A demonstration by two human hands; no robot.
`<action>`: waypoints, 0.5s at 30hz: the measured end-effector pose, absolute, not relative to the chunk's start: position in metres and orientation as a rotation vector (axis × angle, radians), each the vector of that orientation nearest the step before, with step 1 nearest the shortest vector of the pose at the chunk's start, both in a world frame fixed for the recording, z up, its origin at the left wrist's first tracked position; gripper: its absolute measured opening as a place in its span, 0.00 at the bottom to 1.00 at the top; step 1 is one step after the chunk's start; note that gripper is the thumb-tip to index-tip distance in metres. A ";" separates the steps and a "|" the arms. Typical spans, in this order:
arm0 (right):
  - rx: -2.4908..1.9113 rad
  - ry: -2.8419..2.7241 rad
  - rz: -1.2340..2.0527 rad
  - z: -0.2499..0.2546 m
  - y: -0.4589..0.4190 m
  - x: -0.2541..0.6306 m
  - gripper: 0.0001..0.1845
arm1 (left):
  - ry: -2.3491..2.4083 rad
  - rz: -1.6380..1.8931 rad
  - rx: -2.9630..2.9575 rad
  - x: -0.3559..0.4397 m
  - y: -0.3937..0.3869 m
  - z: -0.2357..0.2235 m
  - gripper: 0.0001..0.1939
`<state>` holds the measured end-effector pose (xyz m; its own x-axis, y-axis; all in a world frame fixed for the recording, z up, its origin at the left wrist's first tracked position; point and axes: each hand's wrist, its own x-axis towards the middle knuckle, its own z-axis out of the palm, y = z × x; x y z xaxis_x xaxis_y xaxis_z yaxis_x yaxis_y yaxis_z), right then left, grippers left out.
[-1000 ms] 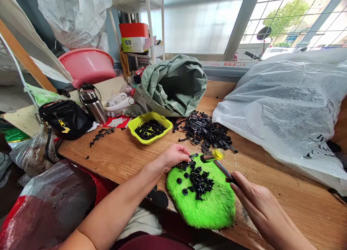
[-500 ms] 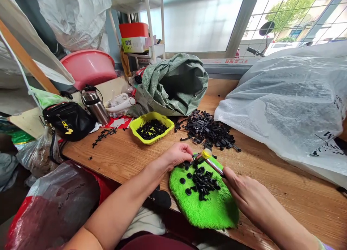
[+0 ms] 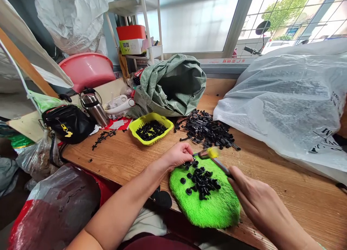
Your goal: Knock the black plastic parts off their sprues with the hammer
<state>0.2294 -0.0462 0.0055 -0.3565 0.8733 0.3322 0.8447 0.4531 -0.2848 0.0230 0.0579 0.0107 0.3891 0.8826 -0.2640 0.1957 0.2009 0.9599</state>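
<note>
A small hammer (image 3: 221, 166) with a metal handle and a yellow-ended head is gripped in my right hand (image 3: 251, 190). Its head is blurred by motion over the far edge of a fuzzy green mat (image 3: 214, 214). My left hand (image 3: 179, 156) is closed in a pinch on a small black plastic part (image 3: 189, 164) at the mat's far left edge, close to the hammer head; the fingertips partly hide it. On the mat lies a heap of black plastic pieces (image 3: 204, 185), with a few round black ones (image 3: 188, 191) to its left.
Beyond the mat lies a pile of black plastic strips (image 3: 210, 130). A yellow basket (image 3: 132, 129) holds small black pieces. Farther back are an open green woven sack (image 3: 146, 85) and a large translucent plastic bag (image 3: 282, 98). A steel flask (image 3: 94, 109) and black pouch (image 3: 70, 121) stand left.
The hammer's head has shifted slightly to the right, away from my left fingers, and my right hand has moved right with it. My left hand keeps its pinch in place.
</note>
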 end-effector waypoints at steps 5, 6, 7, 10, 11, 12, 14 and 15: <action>-1.478 -2.310 0.089 0.008 -0.046 0.228 0.11 | 1.108 0.646 1.285 0.023 0.057 0.012 0.10; -1.475 -2.309 0.093 0.008 -0.046 0.227 0.11 | 1.110 0.645 1.277 0.023 0.057 0.013 0.10; -1.473 -2.303 0.098 0.009 -0.046 0.227 0.11 | 1.112 0.644 1.273 0.023 0.056 0.013 0.10; -1.475 -2.311 0.112 0.010 -0.045 0.227 0.09 | 1.123 0.642 1.281 0.023 0.055 0.014 0.10; -1.477 -2.321 0.111 0.010 -0.045 0.227 0.09 | 1.126 0.644 1.288 0.023 0.055 0.014 0.10; -1.477 -2.329 0.110 0.010 -0.045 0.227 0.09 | 1.130 0.647 1.292 0.023 0.055 0.013 0.10; -1.476 -2.314 0.104 0.009 -0.044 0.226 0.10 | 1.135 0.651 1.292 0.023 0.055 0.012 0.10; -1.480 -2.306 0.102 0.009 -0.044 0.226 0.10 | 1.136 0.649 1.291 0.023 0.055 0.012 0.10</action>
